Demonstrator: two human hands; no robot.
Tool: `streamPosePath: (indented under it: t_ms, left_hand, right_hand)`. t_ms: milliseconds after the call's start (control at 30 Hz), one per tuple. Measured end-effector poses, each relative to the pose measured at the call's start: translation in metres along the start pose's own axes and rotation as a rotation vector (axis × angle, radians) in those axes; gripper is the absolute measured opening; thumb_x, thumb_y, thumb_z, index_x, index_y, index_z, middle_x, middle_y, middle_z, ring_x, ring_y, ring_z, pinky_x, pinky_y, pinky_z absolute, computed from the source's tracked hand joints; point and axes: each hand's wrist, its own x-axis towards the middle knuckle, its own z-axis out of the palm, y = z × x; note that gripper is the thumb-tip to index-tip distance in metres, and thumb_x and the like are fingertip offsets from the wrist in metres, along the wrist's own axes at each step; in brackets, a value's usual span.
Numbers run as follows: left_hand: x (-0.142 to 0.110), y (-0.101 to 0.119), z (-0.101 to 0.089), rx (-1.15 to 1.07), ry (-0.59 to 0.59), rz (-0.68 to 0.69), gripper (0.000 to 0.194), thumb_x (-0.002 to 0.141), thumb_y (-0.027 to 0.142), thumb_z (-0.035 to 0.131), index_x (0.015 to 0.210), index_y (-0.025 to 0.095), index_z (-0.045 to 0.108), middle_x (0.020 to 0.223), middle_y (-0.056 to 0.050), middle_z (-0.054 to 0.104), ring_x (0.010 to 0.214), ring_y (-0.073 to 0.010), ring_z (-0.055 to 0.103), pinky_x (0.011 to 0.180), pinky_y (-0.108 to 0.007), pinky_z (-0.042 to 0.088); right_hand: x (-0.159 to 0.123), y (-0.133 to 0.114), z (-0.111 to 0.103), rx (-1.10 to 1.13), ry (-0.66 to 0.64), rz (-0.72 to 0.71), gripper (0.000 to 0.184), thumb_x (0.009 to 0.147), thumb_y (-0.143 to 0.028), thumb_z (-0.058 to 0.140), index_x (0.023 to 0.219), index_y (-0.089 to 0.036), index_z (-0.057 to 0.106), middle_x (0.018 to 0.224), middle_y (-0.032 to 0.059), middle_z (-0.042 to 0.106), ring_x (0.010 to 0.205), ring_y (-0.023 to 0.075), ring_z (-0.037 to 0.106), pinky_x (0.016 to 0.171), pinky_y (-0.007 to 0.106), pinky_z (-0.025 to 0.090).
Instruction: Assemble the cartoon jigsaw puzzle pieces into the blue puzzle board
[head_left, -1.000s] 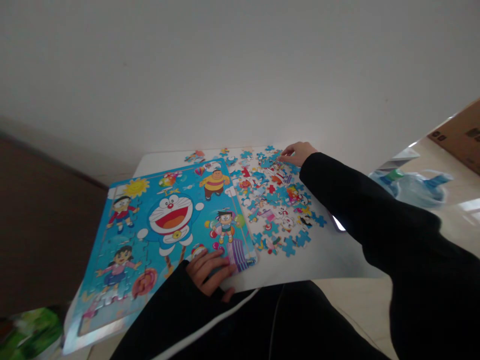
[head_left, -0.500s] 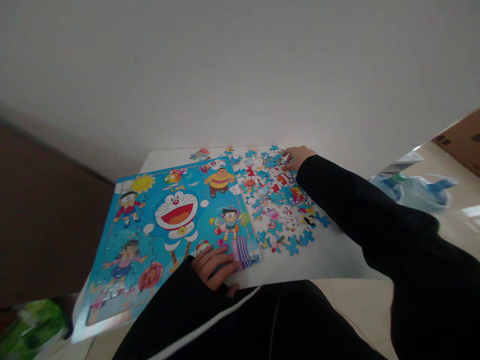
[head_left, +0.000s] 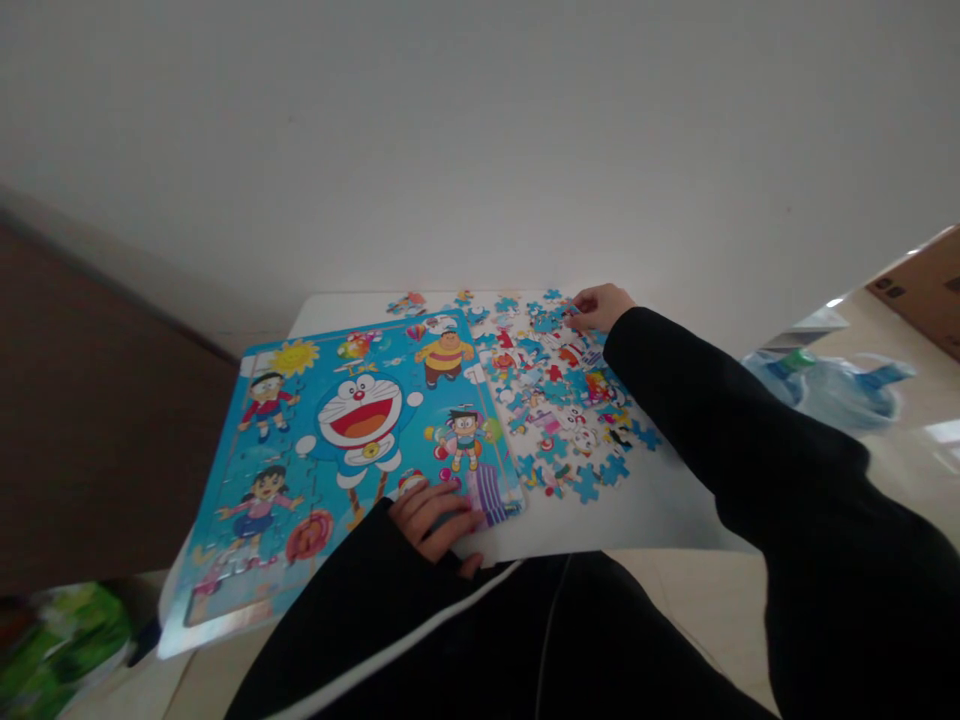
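Observation:
A jigsaw puzzle board [head_left: 281, 420] with cartoon figures on a blue ground lies slanted on the white table. Its lower left part shows puzzle seams and a bare strip. My left hand [head_left: 435, 518] rests on the board's near right corner, fingers laid out flat and thumb apart from them. To the right of the board lie many loose puzzle pieces [head_left: 555, 420], mostly blue with bits of coloured print. At the far side of this pile my right hand [head_left: 602, 306] pinches a small blue puzzle piece [head_left: 571, 309] between thumb and fingers.
A pale wall [head_left: 480, 150] stands right behind the table [head_left: 450, 555]. Large clear plastic bottles [head_left: 844, 390] and a cardboard box [head_left: 926, 290] are on the floor at right. A dark brown panel [head_left: 97, 420] is at left, a green bag [head_left: 75, 640] below it.
My right hand has closed into a pinch at the far side of the pile and lifted slightly. My left hand stays on the board. The view has shifted a little.

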Motion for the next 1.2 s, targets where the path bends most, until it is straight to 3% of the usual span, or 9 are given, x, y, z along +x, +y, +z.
streamPosePath:
  t_ms: [133, 267, 367, 467, 633, 733, 867, 1000, 1200]
  left_hand:
    - [0.016, 0.017, -0.007, -0.192, 0.081, -0.27, 0.032, 0.077, 0.03, 0.059, 0.108, 0.022, 0.063, 0.109, -0.007, 0.065, 0.097, -0.0207, 0.062, 0.089, -0.036, 0.049]
    - [0.053, 0.041, -0.006, -0.838, 0.199, -0.663, 0.047, 0.082, 0.04, 0.056, 0.126, 0.023, 0.051, 0.125, -0.009, 0.057, 0.107, -0.0221, 0.059, 0.083, -0.03, 0.054]
    - [0.079, 0.048, -0.003, -1.126, 0.19, -0.826, 0.047, 0.077, 0.044, 0.064, 0.117, 0.019, 0.059, 0.11, -0.01, 0.066, 0.094, -0.0226, 0.065, 0.073, -0.026, 0.055]
    - [0.088, 0.043, -0.005, -1.209, 0.232, -0.952, 0.045, 0.074, 0.044, 0.068, 0.111, 0.018, 0.063, 0.095, -0.007, 0.071, 0.088, -0.0206, 0.067, 0.07, -0.023, 0.054]
    - [0.084, 0.031, -0.007, -1.302, 0.366, -1.018, 0.042, 0.068, 0.041, 0.074, 0.104, 0.021, 0.067, 0.1, -0.007, 0.07, 0.094, -0.0201, 0.066, 0.072, -0.021, 0.053]
    - [0.084, 0.029, -0.005, -1.326, 0.434, -0.991, 0.035, 0.069, 0.04, 0.073, 0.099, 0.022, 0.069, 0.101, -0.005, 0.069, 0.097, -0.0196, 0.064, 0.076, -0.021, 0.052]
    - [0.084, 0.028, -0.001, -1.303, 0.497, -0.972, 0.031, 0.07, 0.04, 0.072, 0.094, 0.02, 0.071, 0.101, -0.005, 0.07, 0.097, -0.0188, 0.064, 0.08, -0.024, 0.052]
    - [0.081, 0.024, 0.001, -1.244, 0.481, -0.996, 0.034, 0.07, 0.041, 0.073, 0.096, 0.019, 0.069, 0.096, -0.004, 0.07, 0.091, -0.0173, 0.065, 0.082, -0.026, 0.053]
    - [0.079, 0.025, -0.001, -1.095, 0.497, -0.964, 0.033, 0.067, 0.038, 0.074, 0.092, 0.018, 0.07, 0.09, -0.004, 0.071, 0.082, -0.0165, 0.066, 0.076, -0.027, 0.054]
  right_hand:
    - [-0.039, -0.036, 0.002, 0.436, -0.185, -0.116, 0.024, 0.063, -0.031, 0.075, 0.079, -0.015, 0.066, 0.066, 0.001, 0.064, 0.053, 0.0089, 0.055, 0.049, 0.022, 0.043]
    - [-0.1, -0.086, 0.023, 0.653, -0.486, -0.341, 0.029, 0.057, -0.035, 0.078, 0.075, -0.015, 0.065, 0.063, -0.0007, 0.063, 0.054, 0.0091, 0.055, 0.049, 0.022, 0.044]
    - [-0.129, -0.108, 0.041, 0.76, -0.492, -0.417, 0.026, 0.061, -0.034, 0.076, 0.073, -0.015, 0.065, 0.065, -0.001, 0.063, 0.057, 0.0094, 0.057, 0.055, 0.023, 0.047]
    - [-0.137, -0.112, 0.053, 0.788, -0.399, -0.433, 0.024, 0.066, -0.036, 0.072, 0.076, -0.015, 0.066, 0.07, 0.0005, 0.065, 0.063, 0.0108, 0.058, 0.06, 0.025, 0.049]
    - [-0.141, -0.107, 0.063, 0.714, -0.151, -0.428, 0.026, 0.077, -0.043, 0.061, 0.083, -0.019, 0.068, 0.086, 0.0036, 0.066, 0.074, 0.0132, 0.058, 0.058, 0.025, 0.047]
    - [-0.146, -0.105, 0.07, 0.694, -0.178, -0.421, 0.027, 0.079, -0.043, 0.059, 0.087, -0.019, 0.068, 0.082, 0.0035, 0.065, 0.068, 0.0121, 0.056, 0.053, 0.025, 0.044]
    - [-0.146, -0.104, 0.078, 0.774, -0.171, -0.329, 0.029, 0.069, -0.043, 0.07, 0.084, -0.018, 0.066, 0.075, 0.002, 0.065, 0.059, 0.0103, 0.053, 0.049, 0.024, 0.043]
    - [-0.144, -0.104, 0.081, 0.78, -0.177, -0.295, 0.029, 0.063, -0.045, 0.073, 0.073, -0.018, 0.064, 0.067, 0.0008, 0.063, 0.054, 0.0099, 0.052, 0.045, 0.023, 0.041]
    - [-0.145, -0.103, 0.086, 0.797, -0.195, -0.329, 0.029, 0.064, -0.044, 0.073, 0.071, -0.018, 0.064, 0.065, 0.0005, 0.064, 0.053, 0.0098, 0.054, 0.049, 0.024, 0.044]
